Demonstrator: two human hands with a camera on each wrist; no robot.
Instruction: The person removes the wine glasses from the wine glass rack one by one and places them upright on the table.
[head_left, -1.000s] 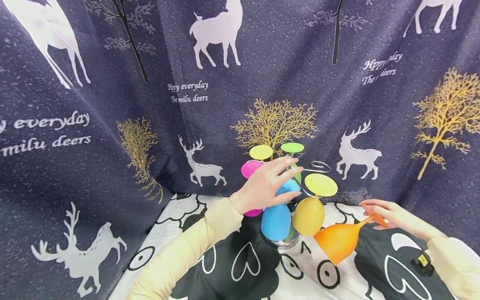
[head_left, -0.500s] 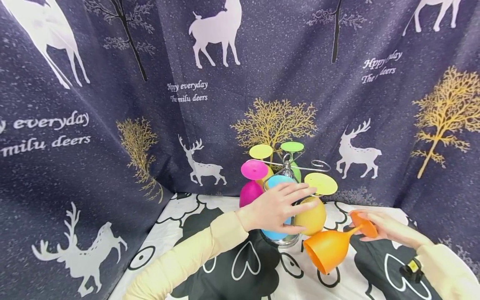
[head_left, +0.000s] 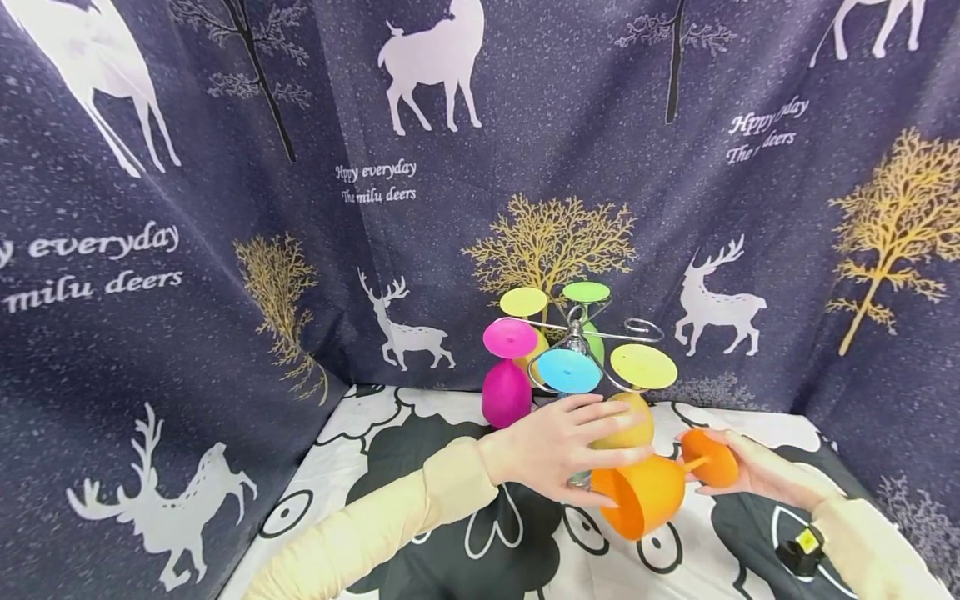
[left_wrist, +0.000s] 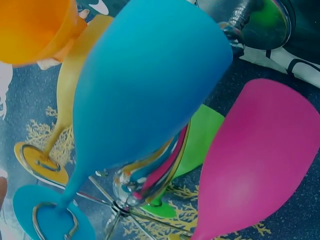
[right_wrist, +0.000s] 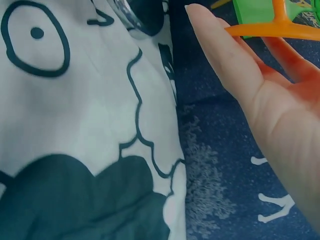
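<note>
My right hand (head_left: 765, 475) holds an orange goblet (head_left: 660, 492) by its foot, the bowl tilted with its mouth to the lower left. My left hand (head_left: 566, 446) reaches across with fingers extended, its thumb and fingertips right at the goblet's rim. Behind it, a chrome wire rack (head_left: 576, 333) carries upside-down goblets hung by their feet: blue (head_left: 568, 371), partly hidden by my left hand, yellow (head_left: 643, 367), magenta (head_left: 507, 392), and green (head_left: 587, 292) at the back. Close up in the left wrist view are the blue goblet's bowl (left_wrist: 150, 90) and the magenta one (left_wrist: 260, 160).
One arm of the rack, ending in a wire curl (head_left: 642, 330), bears no goblet at the right. A second yellow goblet (head_left: 522, 302) hangs at the back. Under the rack lies a black-and-white cartoon cloth (head_left: 450, 550); a dark deer-print curtain (head_left: 420, 233) stands behind and at the left.
My left hand has left the blue goblet on the rack and moved right and down to the orange goblet's rim. My right hand has brought the orange goblet leftward, turning its mouth toward the left hand.
</note>
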